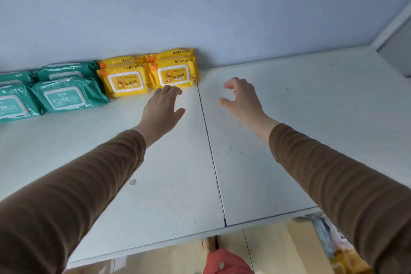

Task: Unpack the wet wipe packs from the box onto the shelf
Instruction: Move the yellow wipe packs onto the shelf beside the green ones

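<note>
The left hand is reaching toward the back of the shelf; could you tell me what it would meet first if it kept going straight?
The left hand points at the right-hand front yellow wipes pack. Its fingers are already at that pack's front edge; contact is unclear.

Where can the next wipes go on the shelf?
Bare shelf lies right of the yellow baby wipes packs, along the wall, and all across the front edge. The back left is crowded with teal wipe packs.

Wipe packs (133, 81) on shelf (289, 118), hands apparently empty
</note>
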`<state>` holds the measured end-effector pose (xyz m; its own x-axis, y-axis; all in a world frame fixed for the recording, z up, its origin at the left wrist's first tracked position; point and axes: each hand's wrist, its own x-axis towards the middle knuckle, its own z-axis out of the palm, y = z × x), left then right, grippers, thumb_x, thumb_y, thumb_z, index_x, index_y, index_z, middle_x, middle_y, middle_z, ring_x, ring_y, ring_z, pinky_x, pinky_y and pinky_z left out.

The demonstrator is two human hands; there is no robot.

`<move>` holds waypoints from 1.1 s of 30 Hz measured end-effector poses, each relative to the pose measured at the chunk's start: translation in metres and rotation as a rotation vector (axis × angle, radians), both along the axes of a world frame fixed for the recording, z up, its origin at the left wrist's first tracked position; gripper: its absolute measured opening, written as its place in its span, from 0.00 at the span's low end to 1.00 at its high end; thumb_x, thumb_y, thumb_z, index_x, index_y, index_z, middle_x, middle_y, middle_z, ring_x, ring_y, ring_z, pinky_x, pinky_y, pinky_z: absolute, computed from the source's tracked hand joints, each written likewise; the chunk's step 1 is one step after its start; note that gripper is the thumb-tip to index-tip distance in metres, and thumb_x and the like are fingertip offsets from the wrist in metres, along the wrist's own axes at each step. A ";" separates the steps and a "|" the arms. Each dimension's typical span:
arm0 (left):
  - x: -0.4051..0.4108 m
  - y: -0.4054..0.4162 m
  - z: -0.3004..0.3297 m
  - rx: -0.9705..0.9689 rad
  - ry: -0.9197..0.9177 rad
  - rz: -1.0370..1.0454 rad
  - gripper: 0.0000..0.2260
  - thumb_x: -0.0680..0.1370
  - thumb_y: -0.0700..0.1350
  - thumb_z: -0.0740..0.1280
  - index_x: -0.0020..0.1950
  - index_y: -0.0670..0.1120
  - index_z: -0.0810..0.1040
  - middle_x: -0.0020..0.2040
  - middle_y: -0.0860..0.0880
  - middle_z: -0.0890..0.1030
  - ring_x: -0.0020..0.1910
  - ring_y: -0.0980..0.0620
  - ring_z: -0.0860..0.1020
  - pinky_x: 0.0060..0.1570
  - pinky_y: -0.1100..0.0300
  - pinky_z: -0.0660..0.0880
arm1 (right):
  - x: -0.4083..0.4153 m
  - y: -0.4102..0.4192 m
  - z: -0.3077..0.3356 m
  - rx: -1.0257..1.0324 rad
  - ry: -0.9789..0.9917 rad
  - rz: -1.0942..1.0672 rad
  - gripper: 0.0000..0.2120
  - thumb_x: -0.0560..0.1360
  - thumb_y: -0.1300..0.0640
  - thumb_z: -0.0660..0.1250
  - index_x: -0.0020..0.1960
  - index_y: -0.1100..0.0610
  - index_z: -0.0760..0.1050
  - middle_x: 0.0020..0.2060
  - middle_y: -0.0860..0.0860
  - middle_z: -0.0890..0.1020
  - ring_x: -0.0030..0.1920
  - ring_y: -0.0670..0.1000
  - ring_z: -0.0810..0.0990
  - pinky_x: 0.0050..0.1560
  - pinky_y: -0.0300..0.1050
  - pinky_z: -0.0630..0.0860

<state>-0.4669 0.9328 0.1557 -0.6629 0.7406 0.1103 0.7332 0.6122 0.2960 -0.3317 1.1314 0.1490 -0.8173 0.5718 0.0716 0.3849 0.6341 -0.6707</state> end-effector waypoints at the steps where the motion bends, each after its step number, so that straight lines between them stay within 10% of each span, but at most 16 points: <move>1: 0.017 0.004 -0.001 0.004 -0.008 -0.021 0.20 0.76 0.48 0.70 0.67 0.46 0.72 0.63 0.48 0.74 0.64 0.45 0.71 0.58 0.49 0.72 | 0.022 -0.002 0.001 0.018 0.005 -0.003 0.16 0.75 0.53 0.68 0.62 0.54 0.72 0.59 0.50 0.75 0.61 0.53 0.70 0.58 0.48 0.70; 19: 0.399 0.089 -0.031 0.156 -0.121 -0.478 0.17 0.77 0.47 0.69 0.65 0.49 0.74 0.63 0.51 0.75 0.61 0.49 0.71 0.53 0.52 0.75 | 0.456 0.025 -0.014 0.076 -0.033 -0.311 0.11 0.77 0.56 0.67 0.58 0.55 0.75 0.54 0.47 0.75 0.55 0.50 0.73 0.55 0.45 0.71; 33: 0.656 0.219 -0.231 -0.333 -0.489 -0.370 0.21 0.76 0.48 0.68 0.69 0.48 0.72 0.65 0.48 0.73 0.64 0.45 0.71 0.60 0.47 0.73 | 0.711 0.166 -0.220 -0.384 -0.479 -0.287 0.13 0.77 0.54 0.69 0.61 0.55 0.75 0.56 0.49 0.78 0.54 0.50 0.78 0.49 0.42 0.69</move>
